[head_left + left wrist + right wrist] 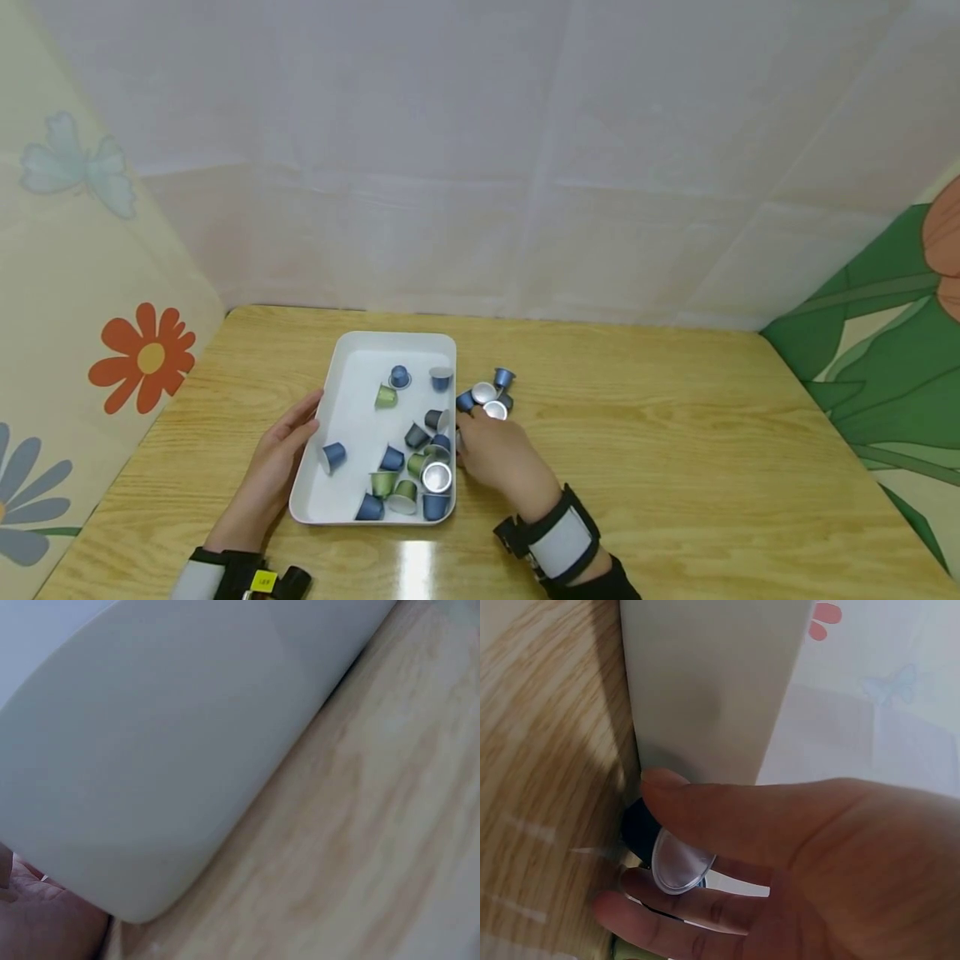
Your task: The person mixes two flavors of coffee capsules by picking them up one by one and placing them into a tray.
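Observation:
A white tray [352, 358] holds several coffee capsules in blue, green and dark tones, most gathered toward its near right corner. Fairly straight fingers of my left hand [277, 458] rest against the tray's left side; the left wrist view shows the tray's outer wall [165, 750] up close. Just outside the right wall, my right hand [498, 454] reaches down to the table. Between its thumb and fingers it pinches a dark blue coffee capsule [681, 864], silver lid facing the camera. In the head view the hand mostly hides this capsule.
Beyond my right fingertips, a small cluster of loose capsules [483, 392] lies on the wooden table [675, 433], close to the tray's right wall. A white cloth backdrop [480, 208] hangs along the far edge, with printed panels at both sides.

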A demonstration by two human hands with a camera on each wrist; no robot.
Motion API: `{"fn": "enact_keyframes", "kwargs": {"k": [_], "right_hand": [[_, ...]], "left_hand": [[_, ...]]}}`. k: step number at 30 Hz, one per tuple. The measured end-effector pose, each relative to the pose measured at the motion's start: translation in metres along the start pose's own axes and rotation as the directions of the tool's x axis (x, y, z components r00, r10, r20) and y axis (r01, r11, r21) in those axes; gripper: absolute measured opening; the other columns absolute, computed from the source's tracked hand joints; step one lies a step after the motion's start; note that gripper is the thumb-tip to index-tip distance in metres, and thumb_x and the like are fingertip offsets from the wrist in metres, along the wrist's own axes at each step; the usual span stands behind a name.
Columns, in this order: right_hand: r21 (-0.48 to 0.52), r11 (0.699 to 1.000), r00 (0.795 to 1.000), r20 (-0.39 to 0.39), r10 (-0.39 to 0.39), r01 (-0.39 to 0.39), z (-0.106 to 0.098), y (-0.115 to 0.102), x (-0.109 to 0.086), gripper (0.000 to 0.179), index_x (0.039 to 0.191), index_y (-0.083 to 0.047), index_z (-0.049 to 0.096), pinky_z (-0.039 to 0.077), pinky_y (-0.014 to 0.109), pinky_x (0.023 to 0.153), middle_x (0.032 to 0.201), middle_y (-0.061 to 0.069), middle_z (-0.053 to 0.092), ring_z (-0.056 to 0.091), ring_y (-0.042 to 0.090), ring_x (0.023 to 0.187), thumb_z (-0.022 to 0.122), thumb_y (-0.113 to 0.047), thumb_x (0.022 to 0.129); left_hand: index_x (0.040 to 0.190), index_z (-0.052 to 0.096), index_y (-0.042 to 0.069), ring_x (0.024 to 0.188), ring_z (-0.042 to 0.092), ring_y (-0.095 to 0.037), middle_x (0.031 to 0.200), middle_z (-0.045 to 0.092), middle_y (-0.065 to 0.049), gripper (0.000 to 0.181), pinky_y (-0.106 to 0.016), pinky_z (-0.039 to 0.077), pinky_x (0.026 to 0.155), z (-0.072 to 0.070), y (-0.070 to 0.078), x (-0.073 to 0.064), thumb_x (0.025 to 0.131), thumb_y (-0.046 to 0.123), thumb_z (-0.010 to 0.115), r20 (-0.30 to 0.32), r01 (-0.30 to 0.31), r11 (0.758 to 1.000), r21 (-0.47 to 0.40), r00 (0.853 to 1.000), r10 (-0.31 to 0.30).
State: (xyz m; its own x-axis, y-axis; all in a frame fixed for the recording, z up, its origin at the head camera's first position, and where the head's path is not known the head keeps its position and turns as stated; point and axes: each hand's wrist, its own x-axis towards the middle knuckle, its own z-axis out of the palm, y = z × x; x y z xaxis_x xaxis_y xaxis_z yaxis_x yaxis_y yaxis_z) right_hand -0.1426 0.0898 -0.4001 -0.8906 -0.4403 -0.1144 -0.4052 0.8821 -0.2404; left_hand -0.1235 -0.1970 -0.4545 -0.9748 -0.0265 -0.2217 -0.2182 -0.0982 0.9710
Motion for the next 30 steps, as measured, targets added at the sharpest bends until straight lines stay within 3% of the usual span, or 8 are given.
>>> {"fn": "enact_keyframes", "kwargs": {"k": [4,12,21,30], "right_hand": [[0.015,1.000,1.000,-0.001,0.005,-0.005,-0.001,0.000,0.000,0.024,0.117,-0.006,0.065,0.054,0.046,0.069,0.101,0.012,0.062,0.064,0.028,0.090,0.065,-0.015,0.095],[0.018,0.999,0.999,0.025,0.027,-0.028,-0.006,0.002,-0.001,0.031,0.117,-0.007,0.066,0.054,0.045,0.071,0.096,0.010,0.064,0.064,0.027,0.089,0.072,-0.014,0.087],[0.034,0.999,1.000,0.022,0.016,-0.017,-0.015,0.002,-0.006,0.030,0.116,-0.007,0.066,0.054,0.040,0.069,0.095,0.007,0.067,0.064,0.022,0.084,0.070,-0.010,0.087],[0.028,1.000,1.000,0.016,0.009,-0.010,-0.029,-0.003,-0.016,0.024,0.113,-0.005,0.067,0.050,0.035,0.061,0.089,0.004,0.062,0.057,0.016,0.073,0.070,-0.012,0.090]], "left_hand": [[0.156,0.029,0.010,0.147,0.022,-0.021,0.162,0.023,-0.004,0.053,-0.033,0.023,0.117,0.000,0.000,0.001,0.106,0.015,0.044,-0.001,0.005,1.000,0.001,1.000,-0.005],[0.156,0.029,0.009,0.147,0.023,-0.022,0.162,0.024,-0.005,0.053,-0.020,0.032,0.110,0.000,-0.001,0.001,0.106,0.016,0.044,0.003,-0.001,1.000,-0.008,1.000,0.001],[0.156,0.029,0.010,0.147,0.023,-0.022,0.162,0.024,-0.005,0.053,-0.031,0.026,0.116,0.000,0.000,0.001,0.106,0.017,0.044,-0.005,0.002,1.000,0.017,1.000,-0.002],[0.156,0.029,0.009,0.146,0.024,-0.021,0.162,0.024,-0.004,0.053,-0.023,0.031,0.111,0.000,-0.001,0.000,0.106,0.016,0.045,-0.001,-0.003,1.000,-0.007,1.000,0.003]]}}
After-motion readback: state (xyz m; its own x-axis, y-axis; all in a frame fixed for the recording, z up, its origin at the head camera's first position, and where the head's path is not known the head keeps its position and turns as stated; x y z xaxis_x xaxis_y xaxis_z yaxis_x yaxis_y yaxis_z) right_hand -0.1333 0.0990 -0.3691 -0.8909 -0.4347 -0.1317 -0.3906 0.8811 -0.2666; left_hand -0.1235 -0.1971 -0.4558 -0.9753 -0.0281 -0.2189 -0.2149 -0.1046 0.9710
